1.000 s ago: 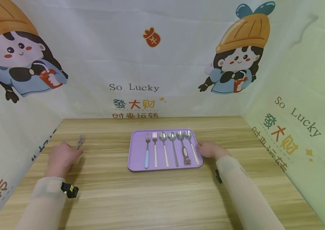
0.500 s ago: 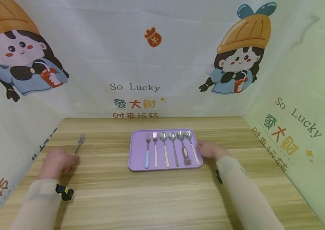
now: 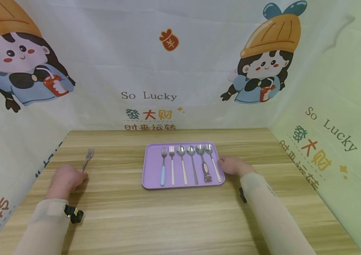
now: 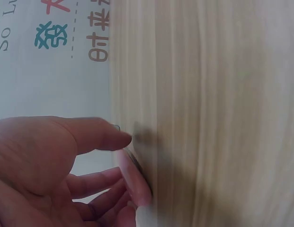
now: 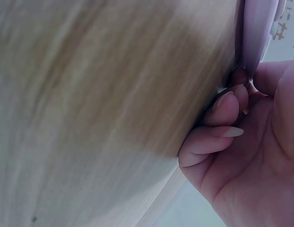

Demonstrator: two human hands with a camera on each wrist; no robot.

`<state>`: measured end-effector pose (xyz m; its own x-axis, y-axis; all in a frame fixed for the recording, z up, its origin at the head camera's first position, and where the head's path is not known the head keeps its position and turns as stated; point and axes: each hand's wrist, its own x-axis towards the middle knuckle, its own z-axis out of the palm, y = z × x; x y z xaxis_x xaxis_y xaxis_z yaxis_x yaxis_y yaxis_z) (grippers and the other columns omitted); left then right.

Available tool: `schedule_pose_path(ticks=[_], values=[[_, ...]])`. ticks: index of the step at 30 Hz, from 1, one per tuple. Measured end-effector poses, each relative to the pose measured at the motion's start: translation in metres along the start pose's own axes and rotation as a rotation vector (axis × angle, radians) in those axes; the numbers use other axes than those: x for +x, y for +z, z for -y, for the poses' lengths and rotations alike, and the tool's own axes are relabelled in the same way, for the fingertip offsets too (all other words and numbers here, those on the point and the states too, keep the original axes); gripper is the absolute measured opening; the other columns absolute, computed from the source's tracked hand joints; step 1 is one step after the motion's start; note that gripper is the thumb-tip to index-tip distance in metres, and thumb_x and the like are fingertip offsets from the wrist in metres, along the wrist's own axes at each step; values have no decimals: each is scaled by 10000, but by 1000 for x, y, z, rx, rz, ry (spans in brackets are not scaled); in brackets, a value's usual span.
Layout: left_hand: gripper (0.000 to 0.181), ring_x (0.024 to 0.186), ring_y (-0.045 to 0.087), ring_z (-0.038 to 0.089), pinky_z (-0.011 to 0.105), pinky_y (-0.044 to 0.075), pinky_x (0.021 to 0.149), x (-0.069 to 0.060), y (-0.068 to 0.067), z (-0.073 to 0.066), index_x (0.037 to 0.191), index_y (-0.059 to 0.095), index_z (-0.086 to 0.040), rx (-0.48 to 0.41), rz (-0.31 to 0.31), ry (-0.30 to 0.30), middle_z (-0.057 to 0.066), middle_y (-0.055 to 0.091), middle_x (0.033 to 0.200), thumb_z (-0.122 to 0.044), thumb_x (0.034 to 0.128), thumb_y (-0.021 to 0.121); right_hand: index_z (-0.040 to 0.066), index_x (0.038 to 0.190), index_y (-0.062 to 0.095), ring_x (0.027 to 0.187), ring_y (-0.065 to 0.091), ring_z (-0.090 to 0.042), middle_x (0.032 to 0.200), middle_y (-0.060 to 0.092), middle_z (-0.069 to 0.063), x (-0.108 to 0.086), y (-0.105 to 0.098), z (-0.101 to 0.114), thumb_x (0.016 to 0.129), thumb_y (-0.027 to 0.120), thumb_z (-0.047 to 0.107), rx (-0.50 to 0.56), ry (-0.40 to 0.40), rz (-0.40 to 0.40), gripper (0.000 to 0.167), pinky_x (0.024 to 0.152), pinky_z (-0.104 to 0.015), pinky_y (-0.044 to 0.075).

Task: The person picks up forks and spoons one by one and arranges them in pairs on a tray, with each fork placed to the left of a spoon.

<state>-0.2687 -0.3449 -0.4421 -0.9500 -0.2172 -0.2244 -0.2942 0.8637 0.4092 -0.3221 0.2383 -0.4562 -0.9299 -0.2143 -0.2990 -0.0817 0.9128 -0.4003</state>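
In the head view my left hand (image 3: pixel 66 181) is at the near end of a fork (image 3: pixel 89 156), whose tines point away. Its handle (image 4: pixel 136 182), pinkish in the left wrist view, lies between my thumb and curled fingers; part of it is hidden. On the right side my right hand (image 3: pixel 232 165) grips the rim of a purple tray (image 3: pixel 150 173), with thumb and fingers on either side of the edge (image 5: pixel 253 38) in the right wrist view. Several forks and spoons lie side by side on the tray, among them a blue-handled fork (image 3: pixel 163 170) and a bear-handled spoon (image 3: pixel 206 170).
The wooden table (image 3: pixel 167 219) runs back to a printed cloth wall (image 3: pixel 104 71). More cloth closes in both sides. A strip of bare tray lies left of the blue-handled fork.
My left hand has drawn back along the fork toward its handle, so more of the fork shows. The fork, the tray and my right hand look unmoved.
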Motion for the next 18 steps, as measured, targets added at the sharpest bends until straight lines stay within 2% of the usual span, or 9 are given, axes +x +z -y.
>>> schedule_pose_path(ticks=[3, 9, 14, 18], values=[[429, 732, 561, 294, 342, 446, 625, -2, 0, 0, 718, 649, -13, 14, -22, 22, 176, 595, 785, -293, 1035, 582, -6, 1654, 422, 1581, 414, -515, 1684, 454, -292, 1, 0, -1, 1168, 291, 378, -2, -4, -3, 632, 1327, -643, 322], [452, 670, 554, 257, 328, 430, 587, -4, 2, -1, 612, 548, -117, 4, -59, 27, 94, 567, 684, -261, 1040, 566, -14, 1658, 409, 1585, 405, -517, 1689, 444, -296, 1, 0, -1, 1169, 289, 379, -6, -6, 1, 639, 1330, -638, 319], [447, 664, 555, 257, 328, 436, 574, -5, 2, -2, 649, 583, -80, -14, -62, 10, 106, 570, 694, -258, 1057, 546, -20, 1656, 408, 1582, 405, -521, 1686, 445, -301, 0, -1, 0, 1168, 292, 374, -5, -7, 2, 638, 1327, -640, 324], [440, 601, 552, 218, 320, 437, 569, -4, 4, -3, 643, 572, -88, -36, -40, -13, 50, 563, 612, -265, 1045, 560, -6, 1669, 396, 1594, 393, -513, 1699, 432, -288, 0, 0, 0, 1172, 290, 386, -5, 6, 2, 642, 1335, -637, 309]])
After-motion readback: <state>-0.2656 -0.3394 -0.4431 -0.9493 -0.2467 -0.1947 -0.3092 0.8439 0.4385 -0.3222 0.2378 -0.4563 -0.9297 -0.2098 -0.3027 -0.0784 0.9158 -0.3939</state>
